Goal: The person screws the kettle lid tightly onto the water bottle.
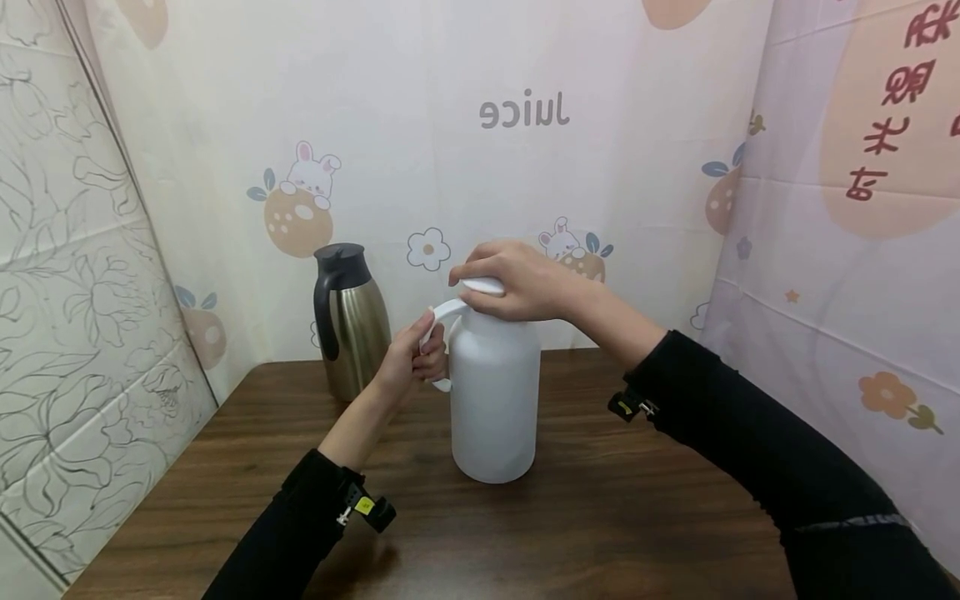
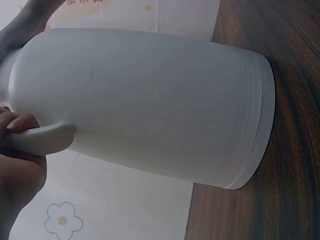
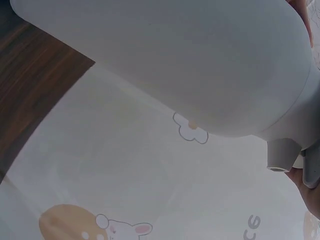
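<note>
A white thermos jug (image 1: 495, 400) stands upright on the brown wooden table (image 1: 600, 533) in the head view. My left hand (image 1: 411, 357) grips its curved handle (image 1: 448, 309), on the jug's left side. Over the top lies my right hand (image 1: 521, 279), its fingers and thumb curled round the white lid (image 1: 483, 286). The left wrist view shows the jug's smooth body (image 2: 150, 105) and the handle's lower end (image 2: 52, 137), with fingers round the handle. A short spout (image 3: 283, 155) appears near the lid in the right wrist view.
Behind and left of my left hand stands a gold metal thermos jug (image 1: 360, 333) with a black lid and handle. A printed cloth (image 1: 420, 150) hangs behind the table, and more patterned cloth (image 1: 810, 275) hangs along the right side.
</note>
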A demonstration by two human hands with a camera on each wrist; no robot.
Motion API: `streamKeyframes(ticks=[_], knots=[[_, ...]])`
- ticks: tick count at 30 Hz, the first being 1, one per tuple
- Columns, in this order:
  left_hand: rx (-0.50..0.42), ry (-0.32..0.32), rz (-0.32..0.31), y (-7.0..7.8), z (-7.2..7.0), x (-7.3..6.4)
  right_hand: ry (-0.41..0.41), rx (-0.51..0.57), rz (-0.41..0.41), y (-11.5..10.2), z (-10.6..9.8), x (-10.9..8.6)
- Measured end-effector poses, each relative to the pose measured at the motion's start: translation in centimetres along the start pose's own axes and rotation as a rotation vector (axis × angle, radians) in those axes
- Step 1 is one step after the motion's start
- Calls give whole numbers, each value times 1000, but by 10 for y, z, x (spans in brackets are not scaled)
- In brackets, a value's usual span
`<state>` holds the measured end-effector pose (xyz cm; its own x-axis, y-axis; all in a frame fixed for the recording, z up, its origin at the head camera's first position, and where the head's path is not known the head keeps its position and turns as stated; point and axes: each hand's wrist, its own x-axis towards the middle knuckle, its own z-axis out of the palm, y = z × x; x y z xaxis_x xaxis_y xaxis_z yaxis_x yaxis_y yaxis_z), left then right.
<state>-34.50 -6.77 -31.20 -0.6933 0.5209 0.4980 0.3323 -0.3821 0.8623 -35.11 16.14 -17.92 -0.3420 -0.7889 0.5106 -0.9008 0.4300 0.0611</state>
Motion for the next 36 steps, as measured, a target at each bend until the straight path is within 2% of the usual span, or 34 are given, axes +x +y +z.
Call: streamKeyframes(ticks=[10,15,19,24,28,36], knots=[[13,10,-5,5,12,-3,-21,33,1,-4,-9,-6],[26,30,-8,8,18,-5,-28,-3,35,-11,-12,-6],[32,43,-10,10,22,-6,-49,-47,102,-19,-15,-7],[31,42,-11,11,29,-9,-88,-66,242,-32,-17,-8],[28,43,-12,13,34,-10,-90,-80,336,-43,-19,-8],[28,52,-18,17,45,-15,-74,-112,405,-60,-21,-10]])
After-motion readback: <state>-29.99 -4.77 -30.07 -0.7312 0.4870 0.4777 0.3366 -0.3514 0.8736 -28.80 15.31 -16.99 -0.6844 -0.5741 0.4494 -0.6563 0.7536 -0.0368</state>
